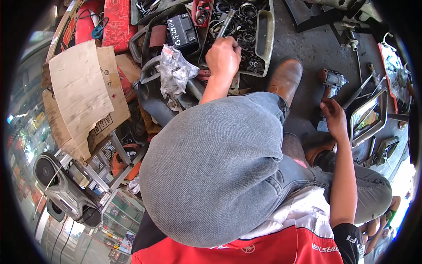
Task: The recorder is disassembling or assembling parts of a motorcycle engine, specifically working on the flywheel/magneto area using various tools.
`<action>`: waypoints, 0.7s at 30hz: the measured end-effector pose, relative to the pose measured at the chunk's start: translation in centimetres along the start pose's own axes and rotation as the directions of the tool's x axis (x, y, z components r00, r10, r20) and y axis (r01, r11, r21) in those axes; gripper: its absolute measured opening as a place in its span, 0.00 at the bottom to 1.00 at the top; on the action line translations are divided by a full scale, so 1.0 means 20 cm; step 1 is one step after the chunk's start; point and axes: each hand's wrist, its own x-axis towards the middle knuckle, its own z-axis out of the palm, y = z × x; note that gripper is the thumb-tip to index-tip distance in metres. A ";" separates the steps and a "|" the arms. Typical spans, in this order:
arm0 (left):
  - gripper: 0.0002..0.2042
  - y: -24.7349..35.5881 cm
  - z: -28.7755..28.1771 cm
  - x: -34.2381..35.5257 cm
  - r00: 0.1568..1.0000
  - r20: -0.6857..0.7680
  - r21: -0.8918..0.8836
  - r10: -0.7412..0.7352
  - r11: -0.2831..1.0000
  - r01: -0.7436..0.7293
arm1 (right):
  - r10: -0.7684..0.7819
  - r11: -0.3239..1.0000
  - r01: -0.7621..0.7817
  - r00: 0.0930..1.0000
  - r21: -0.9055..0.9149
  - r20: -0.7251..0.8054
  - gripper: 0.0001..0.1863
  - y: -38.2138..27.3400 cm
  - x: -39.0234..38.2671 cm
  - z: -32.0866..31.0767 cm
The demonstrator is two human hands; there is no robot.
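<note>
My left hand (pixel 223 57) is closed round the near end of a metal rod-like tool (pixel 226 24), which has a stepped, shiny shaft. The hand is over a grey tray (pixel 265 33) heaped with dark nuts, bolts and rings. Farther right, my right hand (pixel 336 118) has its fingers curled, over the handle side of a cordless impact wrench (pixel 334 81). The wrench's head shows beyond the fingers, and part of its base shows beside the hand. Whether the fingers grip the handle is hidden.
Left of the tray are a black battery (pixel 182 31), a crumpled plastic bag (pixel 174 70) and cardboard (pixel 81 81). A rectangular mirror (pixel 368 118) and several tools lie on the right. My brown shoe (pixel 285 79) is beside the tray. A grey speaker set (pixel 66 193) stands at lower left.
</note>
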 end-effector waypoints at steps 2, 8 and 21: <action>0.07 0.02 -0.01 -0.02 0.990 0.092 -0.040 0.109 0.994 -0.106 | -0.003 0.999 0.003 1.000 -0.047 -0.016 0.18 0.00 0.01 -0.01; 0.06 0.12 0.08 -0.01 0.848 0.527 0.182 0.057 0.967 -0.178 | -0.020 0.998 0.019 1.000 -0.054 -0.024 0.19 0.01 0.03 -0.03; 0.07 0.04 0.03 0.05 0.796 0.566 0.143 0.213 0.926 -0.349 | -0.008 1.000 0.007 1.000 -0.027 -0.011 0.19 0.03 0.02 -0.05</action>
